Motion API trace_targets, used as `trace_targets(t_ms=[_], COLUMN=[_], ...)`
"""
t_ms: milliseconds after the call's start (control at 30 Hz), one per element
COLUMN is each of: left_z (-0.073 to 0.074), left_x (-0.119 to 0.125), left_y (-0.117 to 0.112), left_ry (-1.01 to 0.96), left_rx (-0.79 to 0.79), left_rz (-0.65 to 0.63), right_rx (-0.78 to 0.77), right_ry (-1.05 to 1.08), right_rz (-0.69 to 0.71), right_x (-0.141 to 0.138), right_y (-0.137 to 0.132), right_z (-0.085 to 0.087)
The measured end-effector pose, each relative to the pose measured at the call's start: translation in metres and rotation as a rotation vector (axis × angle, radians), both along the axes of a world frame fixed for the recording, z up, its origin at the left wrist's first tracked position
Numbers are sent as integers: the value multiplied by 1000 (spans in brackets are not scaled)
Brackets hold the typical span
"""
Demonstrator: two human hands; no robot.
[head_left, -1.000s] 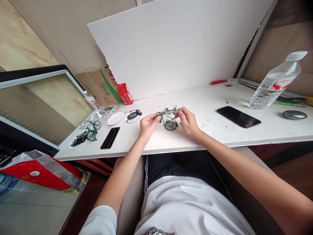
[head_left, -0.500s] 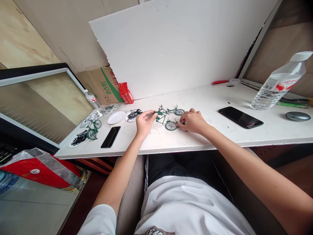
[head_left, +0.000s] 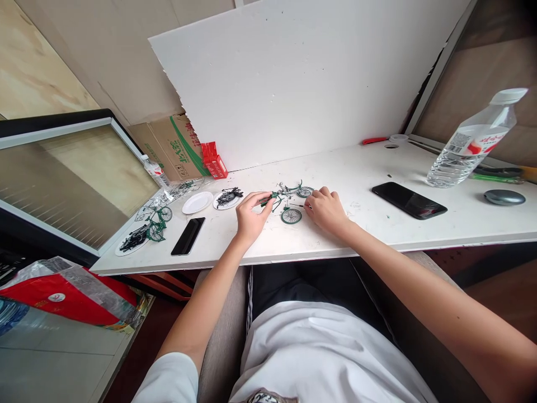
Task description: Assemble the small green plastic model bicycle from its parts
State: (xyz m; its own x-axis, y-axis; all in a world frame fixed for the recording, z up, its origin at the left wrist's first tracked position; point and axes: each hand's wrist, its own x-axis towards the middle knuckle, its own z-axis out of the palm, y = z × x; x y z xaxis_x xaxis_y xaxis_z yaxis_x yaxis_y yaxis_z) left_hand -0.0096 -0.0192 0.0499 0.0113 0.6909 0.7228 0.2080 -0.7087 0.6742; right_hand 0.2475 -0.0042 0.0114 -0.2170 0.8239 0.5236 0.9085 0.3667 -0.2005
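My left hand (head_left: pixel 254 215) pinches the green frame (head_left: pixel 277 202) of a miniature bicycle between thumb and fingertips, just above the table. Closed at the fingertips, my right hand (head_left: pixel 329 211) has a small, thin dark part (head_left: pixel 299 205) sticking out toward the frame. Its exact kind is too small to make out. A loose spoked wheel with a green rim (head_left: pixel 291 216) lies between the hands, nearer to me. Behind them rests another green wheel (head_left: pixel 305 192) with a curved green piece by it. Small parts around the frame are partly hidden by the fingers.
On the left are a green model bicycle (head_left: pixel 156 226), a plate of black parts (head_left: pixel 126 249), a phone (head_left: pixel 188 236), a white plate (head_left: pixel 197 202) and another with black parts (head_left: pixel 229 197). Rightward lie a black phone (head_left: pixel 409 200), a water bottle (head_left: pixel 470 143) and a grey oval case (head_left: pixel 504 197).
My right hand has moved slightly off the loose wheel, and the thin dark part now shows at its fingertips. My left hand has tilted the frame a little. The view has shifted slightly.
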Motion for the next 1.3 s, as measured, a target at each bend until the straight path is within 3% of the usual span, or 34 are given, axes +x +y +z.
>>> trace_targets(t_ms=[167, 300, 467, 633, 867, 1300], left_z=[1, 3, 9, 14, 14, 15], left_x=[1, 4, 10, 15, 20, 20], left_y=[-2, -6, -15, -23, -30, -33], left_ry=[19, 27, 53, 59, 40, 107], left_rx=[16, 22, 10, 7, -53, -2], left_rz=[-10, -20, -56, -102, -161, -163], right_rx=[-83, 38, 155, 67, 37, -8], right_ry=[378, 727, 927, 938, 864, 771], right_rz=[59, 141, 312, 556, 579, 514], right_x=[6, 9, 2, -12, -25, -24], right_y=[0, -5, -24, -49, -66, -67], right_z=[21, 42, 68, 85, 84, 80])
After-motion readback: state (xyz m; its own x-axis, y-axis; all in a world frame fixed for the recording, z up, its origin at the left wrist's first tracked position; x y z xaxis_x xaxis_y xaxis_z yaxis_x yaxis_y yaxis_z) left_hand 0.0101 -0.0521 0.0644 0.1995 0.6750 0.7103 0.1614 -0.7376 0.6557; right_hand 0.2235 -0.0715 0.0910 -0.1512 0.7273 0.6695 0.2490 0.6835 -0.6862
